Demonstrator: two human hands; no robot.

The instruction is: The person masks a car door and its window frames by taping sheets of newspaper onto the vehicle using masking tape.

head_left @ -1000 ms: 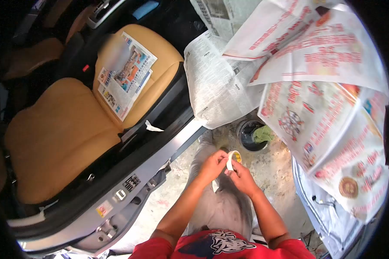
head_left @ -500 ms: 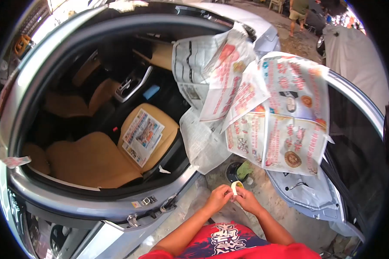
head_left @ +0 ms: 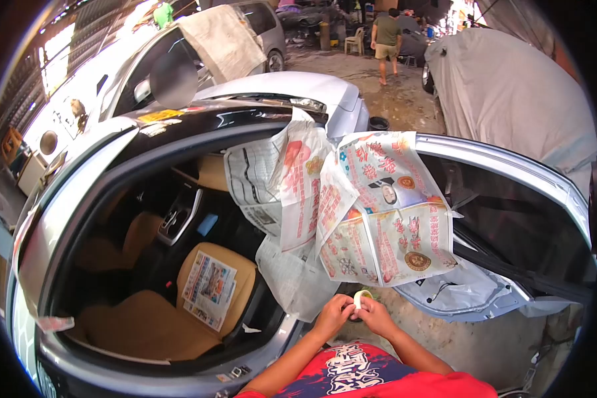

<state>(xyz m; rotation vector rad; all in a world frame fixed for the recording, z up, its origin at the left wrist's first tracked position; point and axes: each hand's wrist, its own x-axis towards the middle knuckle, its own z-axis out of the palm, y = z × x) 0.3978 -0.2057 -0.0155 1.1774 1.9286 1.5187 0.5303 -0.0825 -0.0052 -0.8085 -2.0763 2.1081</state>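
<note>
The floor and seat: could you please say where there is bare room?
Floor looks bare between the door and red shirt; the seat has only narrow strips around its newspaper. Crowded: left hand with tape, right hand beside hanging sheets.

Newspaper (head_left: 209,290) on car seat (head_left: 240,270)

A car workshop (papered-over car (head_left: 199,371)).

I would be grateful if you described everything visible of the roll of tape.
The roll of tape looks like a narrow, pale cream ring with a yellowish inside. It is held roughly on edge, its top above the fingers. The left hand grips its lower part; the right hand is close beside it. Any loose strip is too small to make out.
</note>
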